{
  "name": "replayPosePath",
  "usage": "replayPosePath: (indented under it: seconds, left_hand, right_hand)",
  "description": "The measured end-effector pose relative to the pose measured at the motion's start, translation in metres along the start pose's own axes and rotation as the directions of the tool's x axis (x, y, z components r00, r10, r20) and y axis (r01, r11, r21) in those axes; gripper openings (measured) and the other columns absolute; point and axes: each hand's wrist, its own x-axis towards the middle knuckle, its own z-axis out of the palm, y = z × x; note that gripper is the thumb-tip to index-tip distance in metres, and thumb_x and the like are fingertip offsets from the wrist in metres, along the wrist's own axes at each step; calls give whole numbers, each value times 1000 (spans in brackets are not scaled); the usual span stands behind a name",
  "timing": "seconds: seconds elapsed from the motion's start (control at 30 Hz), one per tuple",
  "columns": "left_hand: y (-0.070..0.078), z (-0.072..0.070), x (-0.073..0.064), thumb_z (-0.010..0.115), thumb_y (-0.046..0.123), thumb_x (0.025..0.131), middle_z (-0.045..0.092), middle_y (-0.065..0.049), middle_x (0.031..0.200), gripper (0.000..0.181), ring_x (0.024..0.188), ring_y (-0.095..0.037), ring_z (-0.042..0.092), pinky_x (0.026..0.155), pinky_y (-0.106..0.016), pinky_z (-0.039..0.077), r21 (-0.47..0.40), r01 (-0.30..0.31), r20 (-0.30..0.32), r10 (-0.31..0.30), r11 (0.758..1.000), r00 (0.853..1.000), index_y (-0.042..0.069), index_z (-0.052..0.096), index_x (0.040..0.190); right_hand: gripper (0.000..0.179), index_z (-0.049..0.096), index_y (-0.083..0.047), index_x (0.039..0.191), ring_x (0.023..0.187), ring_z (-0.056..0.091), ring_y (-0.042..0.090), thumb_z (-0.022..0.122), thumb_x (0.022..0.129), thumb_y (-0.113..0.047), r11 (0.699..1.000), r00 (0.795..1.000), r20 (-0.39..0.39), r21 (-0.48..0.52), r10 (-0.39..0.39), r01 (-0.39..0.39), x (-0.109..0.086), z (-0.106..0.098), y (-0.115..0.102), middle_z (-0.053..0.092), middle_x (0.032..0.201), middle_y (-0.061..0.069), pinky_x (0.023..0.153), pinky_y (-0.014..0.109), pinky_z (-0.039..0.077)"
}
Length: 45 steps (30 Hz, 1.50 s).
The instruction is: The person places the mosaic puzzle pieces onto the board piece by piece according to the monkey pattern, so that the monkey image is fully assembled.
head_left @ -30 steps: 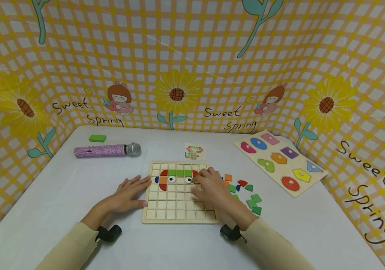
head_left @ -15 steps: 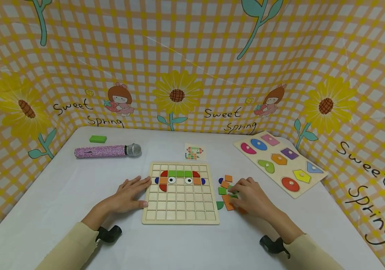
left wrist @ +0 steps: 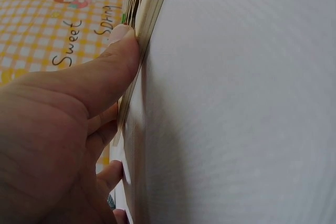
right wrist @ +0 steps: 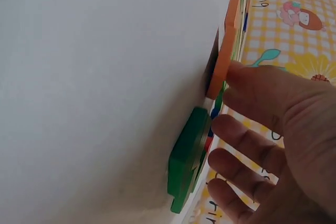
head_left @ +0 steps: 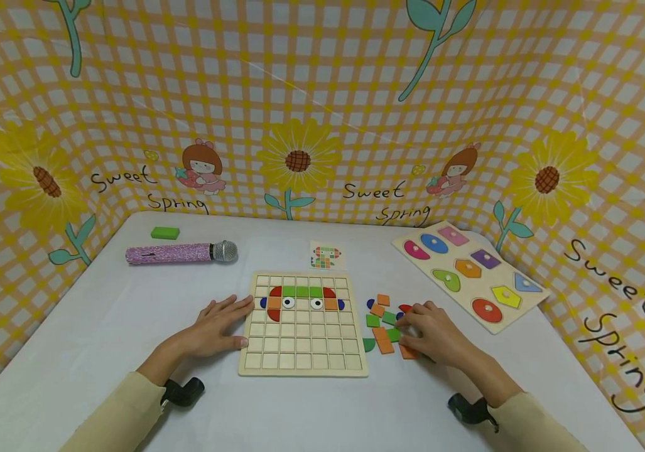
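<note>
My left hand [head_left: 215,326] lies with relaxed fingers at the left edge of a wooden grid board [head_left: 302,345]. Its thumb rests on the board's rim in the left wrist view. On the board, green squares [head_left: 301,292], red curved pieces, orange squares, blue half-rounds and two eye pieces [head_left: 288,302] form part of a face. Right of the board my right hand [head_left: 435,333] hovers low over a loose pile of small pieces, fingers spread, pinching none. In the right wrist view the thumb is right by an orange piece [right wrist: 223,61], and the fingertips reach past green pieces [right wrist: 189,150].
Behind the board lies a small picture card [head_left: 328,254] with a matching face pattern. A glittery purple microphone [head_left: 169,253] and a green block [head_left: 165,233] are at the back left. A knobbed shape puzzle [head_left: 492,276] lies at the back right, near the checked cloth wall.
My right hand has left the eye piece on the board and moved right to the loose pieces, then shifted slightly farther right. My left hand stays at the board's edge.
</note>
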Motion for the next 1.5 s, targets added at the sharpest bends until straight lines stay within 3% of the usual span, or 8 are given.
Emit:
replayPosePath:
  seconds: [0.23, 0.7, 1.03, 1.2, 1.5]
  left_hand:
    - [0, 0, 1, 65, 35, 87, 25, -12, 156, 73, 145, -42, 11, 113, -66, 0, 3, -2, -2, 2, 1000, 1000, 8, 33, 147]
    - [1, -1, 0, 65, 35, 87, 25, -13, 156, 74, 145, -43, 11, 112, -67, 1, 14, -8, -4, 8, 1000, 1000, 8, 31, 147]
    - [4, -4, -2, 65, 35, 87, 24, -13, 157, 74, 145, -43, 10, 113, -66, -1, -2, 3, 4, -3, 1000, 1000, 7, 31, 147]
    - [4, -5, -2, 65, 36, 87, 24, -13, 157, 74, 145, -43, 10, 113, -66, -1, -8, 1, 1, -1, 1000, 1000, 7, 32, 147]
    - [2, -3, -1, 64, 36, 87, 23, -12, 157, 74, 145, -42, 9, 113, -65, -2, -10, 2, 7, -2, 1000, 1000, 8, 32, 147]
  right_hand:
    - [24, 74, -16, 99, 92, 47, 16, 77, 77, -24, 1000, 999, 52, -6, 7, -7, 4, -2, 3, 65, 95, -2, 78, 35, 44]
    - [25, 73, -17, 100, 94, 48, 15, 77, 77, -26, 999, 996, 77, -6, -34, 34, 3, -6, 4, 64, 98, -2, 79, 35, 47]
    - [26, 73, -17, 99, 96, 48, 16, 77, 77, -29, 997, 996, 47, -8, -71, 71, 3, -10, 2, 66, 98, -2, 80, 36, 47]
    - [24, 73, -18, 99, 96, 48, 15, 77, 77, -28, 997, 997, 22, 2, -79, 79, 10, -12, -17, 66, 98, -4, 81, 36, 46]
    - [24, 74, -17, 97, 92, 47, 13, 76, 78, -32, 995, 995, -16, -2, -103, 102, 36, 1, -71, 66, 94, -5, 78, 30, 43]
